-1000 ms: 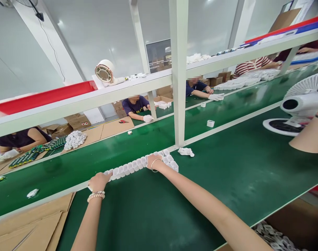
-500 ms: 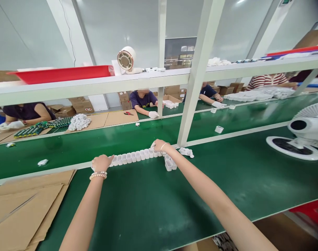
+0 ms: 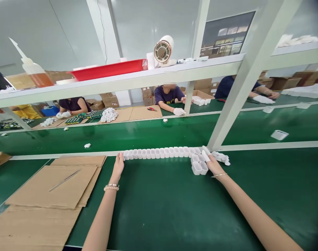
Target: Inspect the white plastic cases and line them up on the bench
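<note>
A long straight row of small white plastic cups [image 3: 155, 153] stands along the back edge of the green work surface, open tops up. Against the row's left end rests my left hand [image 3: 118, 165], its fingers straight and pressed flat to the end cup. At the right end, more white cups [image 3: 196, 168] form a small block in front of the row. My right hand [image 3: 213, 163], with white covers on its fingers, lies stretched along the right side of that block. Neither hand is wrapped round a cup. Just behind the right hand is a crumpled white item [image 3: 221, 158], partly hidden.
Cardboard sheets [image 3: 49, 184] with metal tweezers [image 3: 64, 180] on top lie at left. A white post [image 3: 234, 94] rises behind my right hand, carrying a shelf [image 3: 117, 83]. Beyond runs a green belt [image 3: 138, 134] with scattered white parts; co-workers sit across it.
My view has swung left. My right hand has moved from above the row to the right side of the cup block. My left hand has straightened its fingers against the row's left end.
</note>
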`<state>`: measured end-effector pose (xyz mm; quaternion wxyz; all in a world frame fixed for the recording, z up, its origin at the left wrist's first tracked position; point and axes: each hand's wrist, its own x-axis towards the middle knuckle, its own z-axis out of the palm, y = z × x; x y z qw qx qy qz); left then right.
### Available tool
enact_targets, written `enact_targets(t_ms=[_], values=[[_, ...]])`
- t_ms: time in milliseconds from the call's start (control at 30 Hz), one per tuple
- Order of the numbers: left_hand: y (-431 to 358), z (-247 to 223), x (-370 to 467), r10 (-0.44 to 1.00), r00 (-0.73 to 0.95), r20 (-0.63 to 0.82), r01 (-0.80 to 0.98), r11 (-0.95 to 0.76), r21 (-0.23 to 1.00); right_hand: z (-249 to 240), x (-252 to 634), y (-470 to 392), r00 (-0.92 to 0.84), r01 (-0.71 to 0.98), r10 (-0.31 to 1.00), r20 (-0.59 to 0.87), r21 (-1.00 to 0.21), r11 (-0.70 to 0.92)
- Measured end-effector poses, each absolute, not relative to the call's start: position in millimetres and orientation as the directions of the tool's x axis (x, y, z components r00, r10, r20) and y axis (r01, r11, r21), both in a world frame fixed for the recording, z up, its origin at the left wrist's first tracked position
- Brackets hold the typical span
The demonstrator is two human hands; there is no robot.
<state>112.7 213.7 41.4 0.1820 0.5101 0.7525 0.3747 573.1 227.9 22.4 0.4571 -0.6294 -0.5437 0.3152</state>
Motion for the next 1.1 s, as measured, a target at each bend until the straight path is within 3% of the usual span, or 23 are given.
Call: enact_targets(t_ms=[167,333,433,500,633,767,1100], values=[[213.6,37.8,115.9,0.875,-0.467,0.126,0.566,0.187,0.803,12.5,568.7,231.3,0.229,0.248,0.972,0.061,-0.969,0.002],[195.1,50.9,139.5,0.802,-0.525,0.286,0.563,0.075,0.823,-1.1,570.2,236.1,0.207,0.097,0.976,0.068,-0.994,0.048],[178.5,58.8,189.7,0.876,-0.365,0.317,0.526,-0.087,0.846,-7.6,572.0,237.6,0.211,0.081,0.975,0.073,-0.995,0.057],[169.1,59.3,235.7,0.974,-0.077,0.213,0.379,-0.169,0.91,-9.8,572.6,238.6,0.233,0.078,0.97,0.072,-0.995,0.055],[163.7,51.7,329.5,0.978,0.209,-0.03,0.225,-0.018,0.974,-7.9,570.8,235.4,0.257,0.058,0.963,0.076,-0.996,0.062],[176.1,42.9,397.6,0.954,0.266,-0.14,0.155,0.101,0.983,0.4,565.0,226.0,0.262,0.044,0.961,0.089,-0.996,0.08],[160.9,41.9,450.2,0.976,0.218,-0.007,0.0,0.007,1.0,19.0,538.5,190.9,0.328,0.007,0.945,0.011,-1.0,0.009]])
